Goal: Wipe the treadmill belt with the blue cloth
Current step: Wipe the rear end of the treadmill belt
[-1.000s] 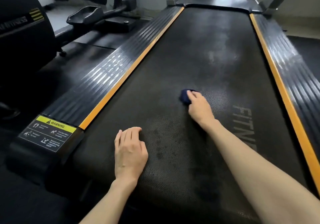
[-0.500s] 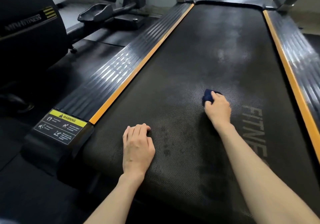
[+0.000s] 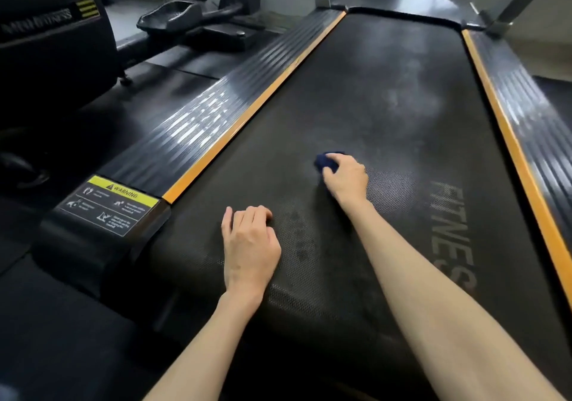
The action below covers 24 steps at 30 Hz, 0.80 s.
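Belt partly wiped, I judge.
My right hand [image 3: 346, 181] grips the bunched dark-blue cloth [image 3: 325, 161] on the black textured treadmill belt [image 3: 387, 91], left of its grey FITNESS lettering [image 3: 453, 233]; my left hand [image 3: 250, 246] rests loosely curled; dusty haze lies beyond.

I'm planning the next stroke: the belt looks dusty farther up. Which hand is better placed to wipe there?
Right. The right hand grips the blue cloth on the treadmill belt, nearer the pale dusty patch. The left hand rests on the belt's near end, holding nothing.
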Tool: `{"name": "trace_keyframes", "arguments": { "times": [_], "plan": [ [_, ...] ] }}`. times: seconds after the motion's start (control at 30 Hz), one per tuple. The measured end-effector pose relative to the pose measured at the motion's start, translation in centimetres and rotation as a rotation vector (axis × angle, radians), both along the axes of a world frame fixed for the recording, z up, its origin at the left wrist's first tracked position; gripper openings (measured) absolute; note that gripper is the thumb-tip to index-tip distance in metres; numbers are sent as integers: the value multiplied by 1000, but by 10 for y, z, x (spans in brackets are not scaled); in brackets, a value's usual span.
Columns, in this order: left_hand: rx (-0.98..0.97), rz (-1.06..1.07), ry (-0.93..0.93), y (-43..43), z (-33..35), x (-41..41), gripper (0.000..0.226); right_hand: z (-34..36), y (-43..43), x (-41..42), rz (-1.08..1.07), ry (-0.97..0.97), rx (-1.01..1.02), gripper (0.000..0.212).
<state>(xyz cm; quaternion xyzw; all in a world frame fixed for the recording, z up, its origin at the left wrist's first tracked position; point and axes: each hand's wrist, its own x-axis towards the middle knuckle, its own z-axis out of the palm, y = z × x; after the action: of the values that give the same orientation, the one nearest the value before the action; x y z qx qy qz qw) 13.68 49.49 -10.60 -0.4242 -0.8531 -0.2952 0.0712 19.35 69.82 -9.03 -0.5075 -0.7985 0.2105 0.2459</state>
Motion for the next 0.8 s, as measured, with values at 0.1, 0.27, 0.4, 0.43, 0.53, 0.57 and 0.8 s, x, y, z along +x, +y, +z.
{"name": "trace_keyframes", "arguments": {
  "times": [0.1,0.27,0.4,0.43,0.53,0.57,0.8],
  "plan": [
    [15,-18,6,0,-1,0,34,-4,-61,10,505,29,90,31],
    [77,-49,-39,2,-5,-3,35,-7,-30,68,339,-8,149,29],
    [273,-107,-125,1,-6,-3,39,-7,-36,73,-58,-33,104,35],
    [324,-112,-188,-2,-4,-2,41,-8,-60,68,17,-28,108,35],
    [388,-88,-371,-5,4,-8,46,-13,-130,64,475,26,182,34],
    [378,-99,-407,-7,7,-12,47,-14,-140,69,586,3,189,33],
    [307,-130,-333,-45,4,-44,49,-4,-91,57,-146,-22,54,37]
  ]
}}
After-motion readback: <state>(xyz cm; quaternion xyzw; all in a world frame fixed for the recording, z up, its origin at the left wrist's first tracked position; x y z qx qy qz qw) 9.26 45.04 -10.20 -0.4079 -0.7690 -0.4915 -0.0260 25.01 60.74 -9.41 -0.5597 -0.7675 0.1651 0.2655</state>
